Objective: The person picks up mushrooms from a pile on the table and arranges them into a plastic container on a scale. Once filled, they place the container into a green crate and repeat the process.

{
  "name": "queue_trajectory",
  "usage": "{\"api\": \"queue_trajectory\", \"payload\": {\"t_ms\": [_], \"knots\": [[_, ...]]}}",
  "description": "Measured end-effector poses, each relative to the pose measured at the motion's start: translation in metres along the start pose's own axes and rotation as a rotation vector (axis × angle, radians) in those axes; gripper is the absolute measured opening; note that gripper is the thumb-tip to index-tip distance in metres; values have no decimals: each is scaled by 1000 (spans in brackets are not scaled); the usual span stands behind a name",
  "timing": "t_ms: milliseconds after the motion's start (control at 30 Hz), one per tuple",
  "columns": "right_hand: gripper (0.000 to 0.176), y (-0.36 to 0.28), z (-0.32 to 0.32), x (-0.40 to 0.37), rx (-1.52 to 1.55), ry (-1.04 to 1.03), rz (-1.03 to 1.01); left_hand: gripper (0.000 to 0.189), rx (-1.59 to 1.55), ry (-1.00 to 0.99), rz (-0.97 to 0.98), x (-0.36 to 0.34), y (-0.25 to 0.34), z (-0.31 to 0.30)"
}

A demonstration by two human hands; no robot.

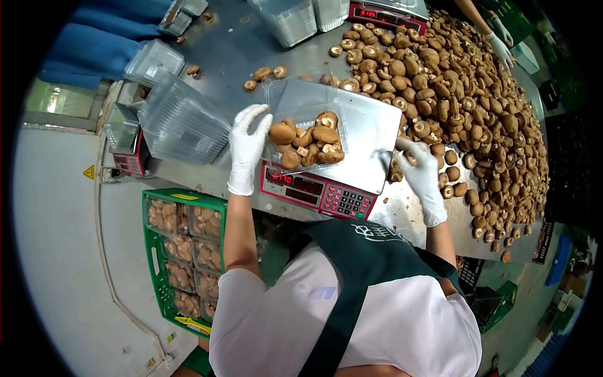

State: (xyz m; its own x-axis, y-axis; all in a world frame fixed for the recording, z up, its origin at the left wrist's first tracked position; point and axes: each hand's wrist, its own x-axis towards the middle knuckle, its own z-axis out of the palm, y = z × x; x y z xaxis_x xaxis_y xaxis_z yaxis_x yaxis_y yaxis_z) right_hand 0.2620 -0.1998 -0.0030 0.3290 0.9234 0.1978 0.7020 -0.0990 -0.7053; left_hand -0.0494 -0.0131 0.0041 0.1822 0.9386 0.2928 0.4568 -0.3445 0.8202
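Note:
My left hand, in a white glove, has its fingers apart at the left edge of a clear plastic punnet. Several brown shiitake mushrooms lie in the punnet, its clear lid tipped back behind it. The punnet rests on the steel plate of a red digital scale with a lit red display. To the right of the plate, my right hand, also gloved, curls around a mushroom. Its fingers are slightly blurred. Another mushroom shows by its thumb side.
A large shiitake heap covers the table's right side. Stacked empty punnets stand at left. A green crate with filled punnets is at lower left. A second scale sits at the back. Another person's gloved hand reaches the heap.

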Motion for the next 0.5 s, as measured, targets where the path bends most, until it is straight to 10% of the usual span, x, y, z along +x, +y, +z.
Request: {"api": "queue_trajectory", "payload": {"t_ms": [300,500], "knots": [[39,-76,66,12,-120,-124,-404,36,149,-159,232,-18,20,-2],[28,-95,40,46,432,-294,-4,36,-403,-215,-121,-29,33,-15]]}}
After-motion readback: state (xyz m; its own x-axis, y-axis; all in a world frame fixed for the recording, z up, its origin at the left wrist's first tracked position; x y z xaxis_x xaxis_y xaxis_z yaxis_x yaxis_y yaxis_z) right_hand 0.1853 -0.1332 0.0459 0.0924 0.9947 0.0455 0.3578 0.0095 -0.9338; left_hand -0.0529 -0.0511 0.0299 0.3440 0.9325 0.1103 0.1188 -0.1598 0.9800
